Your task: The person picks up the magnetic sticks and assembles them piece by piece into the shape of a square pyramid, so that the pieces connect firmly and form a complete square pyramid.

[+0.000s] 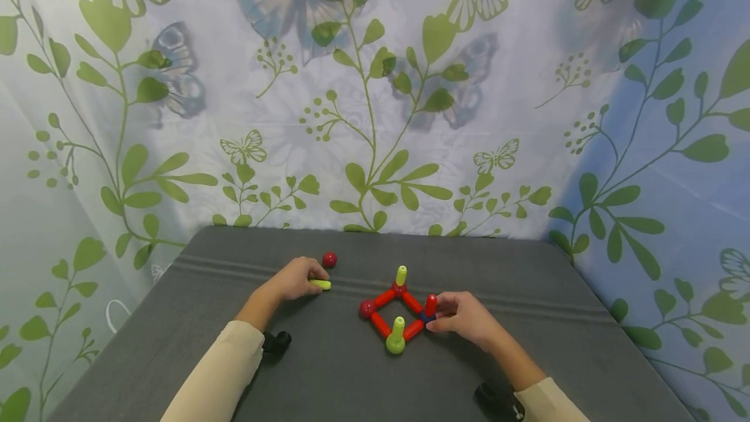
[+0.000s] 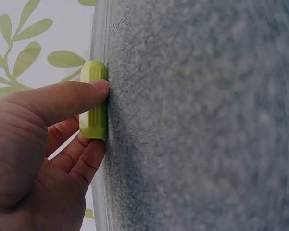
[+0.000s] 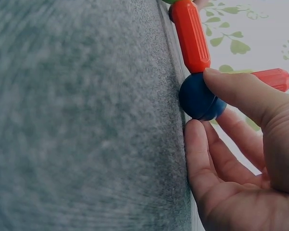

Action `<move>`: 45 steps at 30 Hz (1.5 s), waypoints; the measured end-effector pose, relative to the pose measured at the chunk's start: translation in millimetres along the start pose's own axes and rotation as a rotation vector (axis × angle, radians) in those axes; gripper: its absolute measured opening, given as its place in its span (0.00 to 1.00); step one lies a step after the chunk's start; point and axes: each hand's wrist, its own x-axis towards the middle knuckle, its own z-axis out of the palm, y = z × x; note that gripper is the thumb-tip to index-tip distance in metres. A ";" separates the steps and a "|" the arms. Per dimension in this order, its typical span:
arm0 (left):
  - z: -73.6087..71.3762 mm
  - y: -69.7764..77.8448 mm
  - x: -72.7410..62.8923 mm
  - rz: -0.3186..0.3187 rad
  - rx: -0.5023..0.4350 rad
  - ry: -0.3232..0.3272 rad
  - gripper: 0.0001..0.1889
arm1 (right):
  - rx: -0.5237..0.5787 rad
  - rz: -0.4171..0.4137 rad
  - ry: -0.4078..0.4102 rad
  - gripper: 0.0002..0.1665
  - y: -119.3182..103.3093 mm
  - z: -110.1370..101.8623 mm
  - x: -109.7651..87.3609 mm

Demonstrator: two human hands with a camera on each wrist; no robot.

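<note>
My left hand [image 1: 297, 277] pinches a yellow-green magnetic rod [image 2: 94, 126] between thumb and fingers, low against the table. At the right corner of a square frame of red rods [image 1: 381, 325], my right hand [image 1: 465, 319] grips a blue ball [image 3: 198, 97] with thumb and fingertips. A red rod [image 1: 430, 305] stands upright on that ball. Two yellow-green rods stand on the other corners: one [image 1: 401, 276] on the far red ball [image 1: 399, 290], one [image 1: 398, 329] on the near green ball [image 1: 395, 344]. The left corner is a bare red ball [image 1: 367, 308].
A loose red ball [image 1: 329, 259] lies just beyond my left hand. The dark grey table [image 1: 328, 383] ends at the back against a curtain [image 1: 375, 96] printed with leaves and butterflies. Black wrist devices are strapped at both sleeves.
</note>
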 end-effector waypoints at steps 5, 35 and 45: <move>-0.1 -1.5 -0.3 0.023 0.009 -0.017 0.12 | 0.003 0.001 -0.006 0.24 0.9 0.1 0.7; 21.9 28.8 -3.1 0.089 -0.178 0.097 0.11 | 0.007 0.028 -0.020 0.23 1.9 1.9 2.6; 37.1 59.0 -2.5 0.096 -0.404 0.165 0.12 | 0.028 0.034 -0.019 0.23 0.1 0.7 1.9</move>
